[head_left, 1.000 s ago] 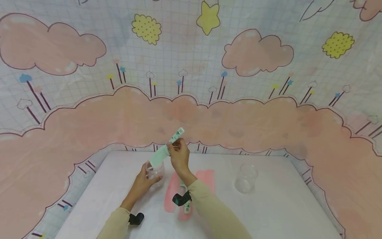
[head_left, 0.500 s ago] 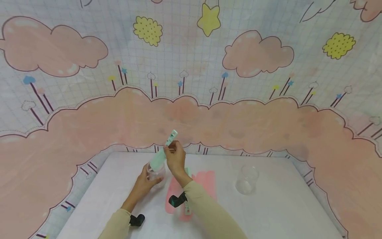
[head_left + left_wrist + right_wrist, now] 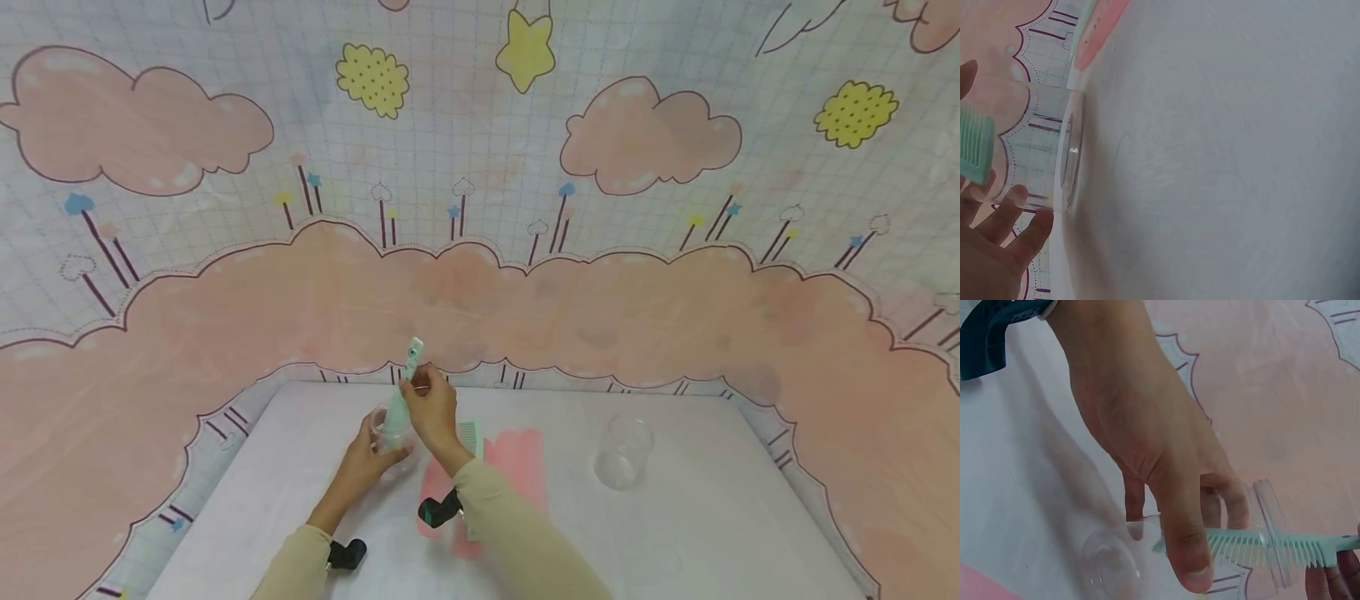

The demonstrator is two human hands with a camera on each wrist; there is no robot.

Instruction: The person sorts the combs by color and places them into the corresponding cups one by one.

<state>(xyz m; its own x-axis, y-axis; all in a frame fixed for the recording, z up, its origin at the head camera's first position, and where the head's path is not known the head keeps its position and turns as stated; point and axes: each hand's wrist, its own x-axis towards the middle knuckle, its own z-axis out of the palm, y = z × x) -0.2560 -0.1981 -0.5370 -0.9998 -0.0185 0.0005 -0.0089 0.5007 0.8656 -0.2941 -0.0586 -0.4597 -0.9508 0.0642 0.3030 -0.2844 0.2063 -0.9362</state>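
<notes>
My left hand (image 3: pixel 360 462) grips a clear jar (image 3: pixel 393 457) on the left part of the table, thumb on one side and fingers on the other. My right hand (image 3: pixel 433 412) pinches a mint-green comb (image 3: pixel 396 415) by its patterned handle, above the jar's mouth. The comb is near upright, its toothed part down inside the jar. Through the clear wall in the right wrist view, the teeth (image 3: pixel 1247 547) pass the jar's rim (image 3: pixel 1270 534). In the left wrist view the comb's end (image 3: pixel 977 144) shows between thumb and fingers, above the jar's base.
A second mint-green comb (image 3: pixel 470 435) lies on flat pink pieces (image 3: pixel 521 467) at mid-table, partly hidden by my right forearm. Another clear jar (image 3: pixel 624 454) stands to the right. A patterned cloth backdrop (image 3: pixel 600 308) rises behind the white table (image 3: pixel 697 500).
My right hand has moved left and down, lowering the comb into the jar and turning it more upright. More of the second comb shows. The left hand keeps its hold on the jar.
</notes>
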